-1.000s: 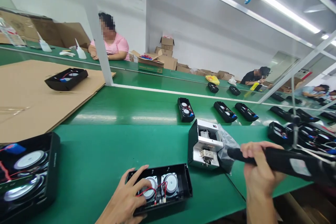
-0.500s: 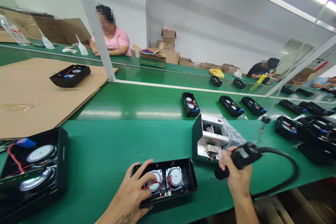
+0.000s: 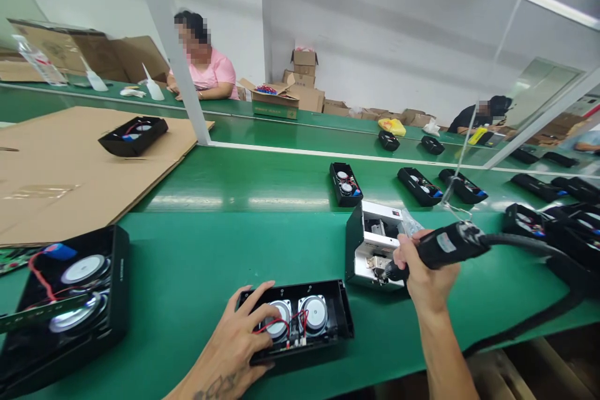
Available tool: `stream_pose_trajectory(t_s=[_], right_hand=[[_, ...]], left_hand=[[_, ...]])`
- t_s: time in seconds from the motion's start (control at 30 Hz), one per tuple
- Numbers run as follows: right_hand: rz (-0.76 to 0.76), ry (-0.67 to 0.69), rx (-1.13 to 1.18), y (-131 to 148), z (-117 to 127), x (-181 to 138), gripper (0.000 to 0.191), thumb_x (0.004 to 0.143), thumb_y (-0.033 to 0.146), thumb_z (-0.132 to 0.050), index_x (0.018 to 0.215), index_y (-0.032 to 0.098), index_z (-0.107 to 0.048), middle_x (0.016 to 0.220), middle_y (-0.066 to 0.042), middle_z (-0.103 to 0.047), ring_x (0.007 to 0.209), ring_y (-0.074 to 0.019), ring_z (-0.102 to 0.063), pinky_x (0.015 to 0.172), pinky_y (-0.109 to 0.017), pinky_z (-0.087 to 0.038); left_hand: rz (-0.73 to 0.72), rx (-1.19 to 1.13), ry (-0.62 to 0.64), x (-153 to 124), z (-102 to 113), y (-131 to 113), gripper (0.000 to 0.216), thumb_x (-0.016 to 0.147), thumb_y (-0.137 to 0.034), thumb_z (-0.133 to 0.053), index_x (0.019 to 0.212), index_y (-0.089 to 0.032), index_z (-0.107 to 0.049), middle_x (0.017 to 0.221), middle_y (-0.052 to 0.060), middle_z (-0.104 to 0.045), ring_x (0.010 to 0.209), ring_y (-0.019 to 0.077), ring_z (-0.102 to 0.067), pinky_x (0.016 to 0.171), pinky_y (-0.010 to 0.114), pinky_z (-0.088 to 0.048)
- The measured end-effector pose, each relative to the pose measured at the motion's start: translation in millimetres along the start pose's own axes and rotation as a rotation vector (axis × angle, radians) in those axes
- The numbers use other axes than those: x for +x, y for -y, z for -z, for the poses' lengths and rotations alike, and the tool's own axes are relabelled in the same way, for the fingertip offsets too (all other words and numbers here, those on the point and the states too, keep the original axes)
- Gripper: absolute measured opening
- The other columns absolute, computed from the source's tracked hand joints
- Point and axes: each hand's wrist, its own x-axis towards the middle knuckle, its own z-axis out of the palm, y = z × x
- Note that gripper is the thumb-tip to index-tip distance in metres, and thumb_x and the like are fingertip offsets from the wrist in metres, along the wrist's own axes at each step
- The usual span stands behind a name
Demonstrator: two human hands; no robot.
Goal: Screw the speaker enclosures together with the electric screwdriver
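Far to the left of the left hand, a big open speaker case sits at the near edge of the green table. A cardboard sheet lies beyond it. Between that big case and the hand the table top is bare.

The left hand lies spread, not clenched, on the left end of a small black case. Its thumb is by the far rim and its fingers rest over the left round speaker and the red wires. The small case's near side lies close to the table's near edge.

Just right of it and a little farther off stands a silver box, with a narrow strip of green between them. The right hand is wrapped tight round a black screwdriver, whose tip is at the box's front. Its thick cable loops off right and back over the table's edge. Beyond this grip a row of cases lies well apart.
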Motion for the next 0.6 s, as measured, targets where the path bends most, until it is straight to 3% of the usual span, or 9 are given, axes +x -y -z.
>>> stream_pose_trajectory(t_s=[0.2, 0.4, 0.6], right_hand=[[-0.155, 0.229, -0.060, 8, 11, -19, 0.033, 0.090, 0.037, -0.093, 0.103, 0.021, -0.068, 0.055, 0.009, -0.058, 0.041, -0.0110, -0.052, 0.044, -0.025, -0.045], [-0.201, 0.261, 0.139, 37, 23, -59, 0.021, 0.100, 0.027, -0.083, 0.116, 0.026, -0.069, 0.060, 0.009, -0.057, 0.044, -0.0100, -0.054, 0.046, -0.024, -0.046], [-0.116, 0.223, 0.322, 69, -2, -98, 0.014, 0.107, 0.024, -0.070, 0.118, 0.031, -0.064, 0.059, 0.009, -0.052, 0.047, -0.0102, -0.046, 0.050, -0.025, -0.042]], left_hand=[[0.020, -0.013, 0.006, 1, 3, -4, 0.042, 0.063, -0.036, -0.111, 0.080, -0.029, -0.073, 0.117, -0.007, -0.077, 0.156, 0.0340, -0.049, 0.132, 0.043, -0.004], [0.044, 0.012, 0.069, 0, 5, -8, 0.037, 0.070, -0.038, -0.108, 0.082, -0.029, -0.074, 0.118, -0.006, -0.076, 0.159, 0.0345, -0.047, 0.133, 0.045, -0.003], [0.041, -0.001, 0.053, -1, 5, -9, 0.040, 0.068, -0.037, -0.109, 0.083, -0.028, -0.074, 0.118, -0.007, -0.077, 0.157, 0.0347, -0.049, 0.133, 0.045, 0.000]])
